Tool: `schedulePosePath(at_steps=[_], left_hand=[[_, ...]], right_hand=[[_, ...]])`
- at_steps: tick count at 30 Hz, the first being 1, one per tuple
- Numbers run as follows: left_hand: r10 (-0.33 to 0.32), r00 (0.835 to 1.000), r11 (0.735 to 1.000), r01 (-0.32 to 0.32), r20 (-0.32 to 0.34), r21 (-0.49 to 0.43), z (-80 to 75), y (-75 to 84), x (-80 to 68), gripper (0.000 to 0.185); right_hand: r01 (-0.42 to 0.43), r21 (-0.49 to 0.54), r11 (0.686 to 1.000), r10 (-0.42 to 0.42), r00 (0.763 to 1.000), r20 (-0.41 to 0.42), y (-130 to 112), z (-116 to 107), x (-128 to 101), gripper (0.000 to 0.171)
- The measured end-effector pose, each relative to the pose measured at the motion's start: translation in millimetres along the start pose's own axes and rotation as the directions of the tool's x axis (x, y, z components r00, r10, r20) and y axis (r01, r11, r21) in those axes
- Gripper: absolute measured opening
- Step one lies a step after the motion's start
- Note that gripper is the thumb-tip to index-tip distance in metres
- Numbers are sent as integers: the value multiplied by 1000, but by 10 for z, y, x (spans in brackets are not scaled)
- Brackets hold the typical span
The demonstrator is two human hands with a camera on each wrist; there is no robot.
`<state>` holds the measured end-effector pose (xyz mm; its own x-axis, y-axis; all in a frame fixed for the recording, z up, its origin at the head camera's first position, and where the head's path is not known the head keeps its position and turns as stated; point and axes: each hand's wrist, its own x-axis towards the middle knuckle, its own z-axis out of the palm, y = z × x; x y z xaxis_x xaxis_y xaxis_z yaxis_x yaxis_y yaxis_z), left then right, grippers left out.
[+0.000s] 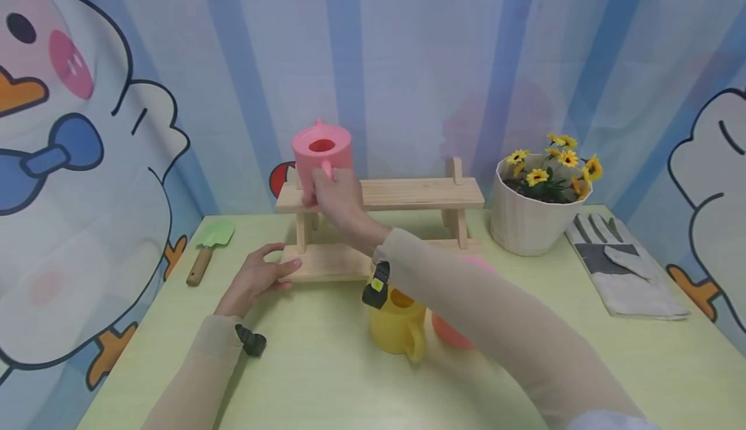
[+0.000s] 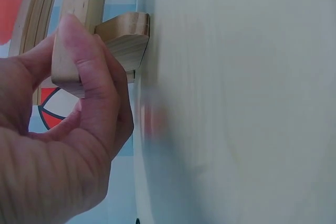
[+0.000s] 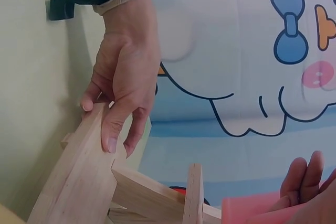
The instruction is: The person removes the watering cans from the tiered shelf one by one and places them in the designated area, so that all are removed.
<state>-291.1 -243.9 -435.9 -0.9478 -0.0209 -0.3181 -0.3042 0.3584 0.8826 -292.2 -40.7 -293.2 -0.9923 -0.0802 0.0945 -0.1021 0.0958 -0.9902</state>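
Note:
My right hand [image 1: 340,200] grips the handle of a pink watering can [image 1: 305,161] at the left end of a two-tier wooden shelf's upper board [image 1: 408,193]. Whether the can's base touches the board is hard to tell. In the right wrist view, the watering can [image 3: 247,205] shows at the lower right edge beside the fingers. My left hand [image 1: 259,274] holds the left end of the lower board [image 1: 326,263]. From the left wrist view, thumb and fingers pinch this board end [image 2: 64,69] from both sides.
A yellow watering can [image 1: 396,326] stands before the shelf. Beside it, a coral-red object [image 1: 451,333] is partly hidden by my right sleeve. A flower pot [image 1: 515,223] and gloves [image 1: 629,274] are at right, a green trowel [image 1: 202,265] at left.

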Motion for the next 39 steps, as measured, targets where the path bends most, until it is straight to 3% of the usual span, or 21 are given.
schedulePosePath(at_steps=[5,18,27,39], left_hand=[[4,1000,1000,-4,-1,0,10,9,-13,83],[5,1000,1000,-5,16,5,-1,5,-23,84],[-9,1000,1000,9,2,25,5,6,5,84],[-15,1000,999,15,-11,32,19,0,19,84]], right_hand=[[-3,4,1000,3,1000,-4,-25,-34,-89,29],[23,22,999,-24,998,58,10,-122,-318,34],[23,-11,1000,-22,998,52,58,-142,-526,39],[-52,-4,999,52,994,100,150,-187,-806,35]])
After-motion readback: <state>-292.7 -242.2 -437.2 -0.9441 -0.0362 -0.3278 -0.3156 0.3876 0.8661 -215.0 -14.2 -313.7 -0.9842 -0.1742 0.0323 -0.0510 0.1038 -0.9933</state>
